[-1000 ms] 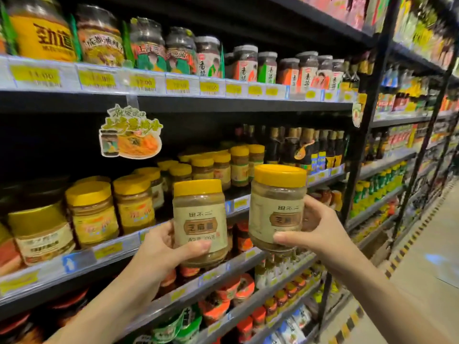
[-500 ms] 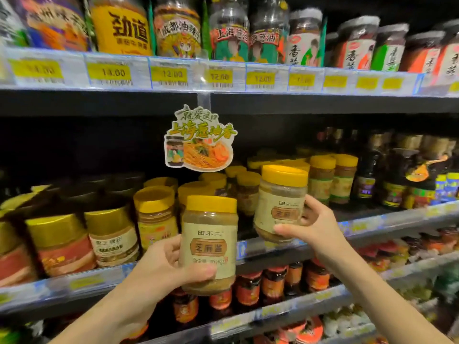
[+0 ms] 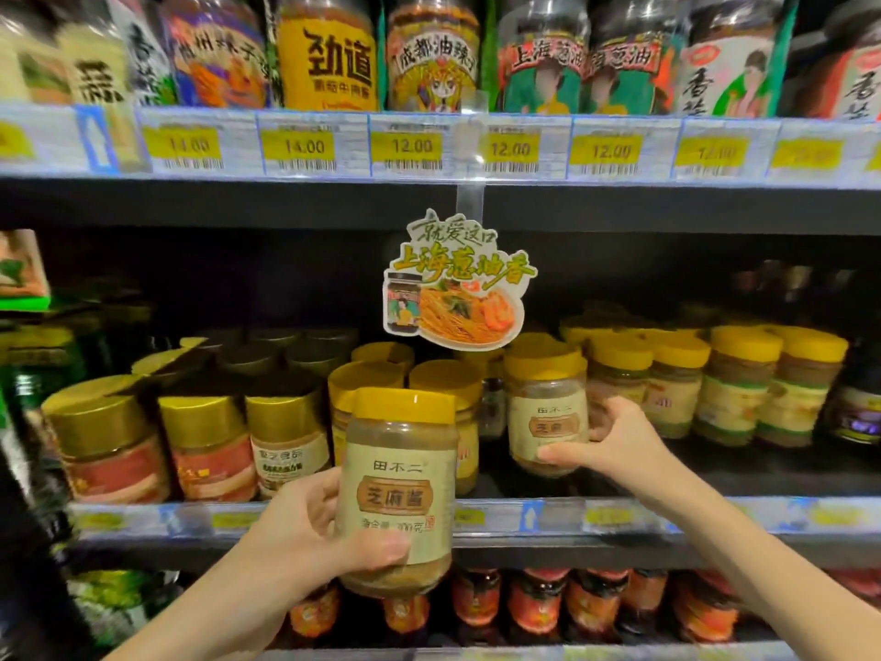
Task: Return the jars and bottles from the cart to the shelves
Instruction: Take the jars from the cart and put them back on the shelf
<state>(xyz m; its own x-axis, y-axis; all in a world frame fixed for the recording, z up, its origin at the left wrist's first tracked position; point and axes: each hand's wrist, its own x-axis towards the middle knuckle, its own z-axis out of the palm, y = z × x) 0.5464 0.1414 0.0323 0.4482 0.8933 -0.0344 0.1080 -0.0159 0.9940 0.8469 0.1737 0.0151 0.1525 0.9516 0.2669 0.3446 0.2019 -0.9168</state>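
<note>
My left hand [image 3: 314,541] grips a sesame paste jar [image 3: 398,489] with a yellow lid and cream label, held upright in front of the middle shelf's edge [image 3: 619,517]. My right hand [image 3: 615,443] holds a second, matching jar [image 3: 546,412] further in, over the middle shelf, among other yellow-lidded jars [image 3: 677,388]. Whether its base touches the shelf is hidden by my fingers. The cart is out of view.
Gold-lidded jars [image 3: 205,446] fill the shelf's left side. A noodle promo sign [image 3: 457,283] hangs from the top shelf's price rail [image 3: 410,145] just above the right jar. Red-labelled jars [image 3: 538,603] line the shelf below, and dark bottles [image 3: 858,403] stand at the far right.
The view has swung left and closer to the shelves. My right hand has carried its jar inward over the middle shelf; my left hand holds its jar in much the same place.
</note>
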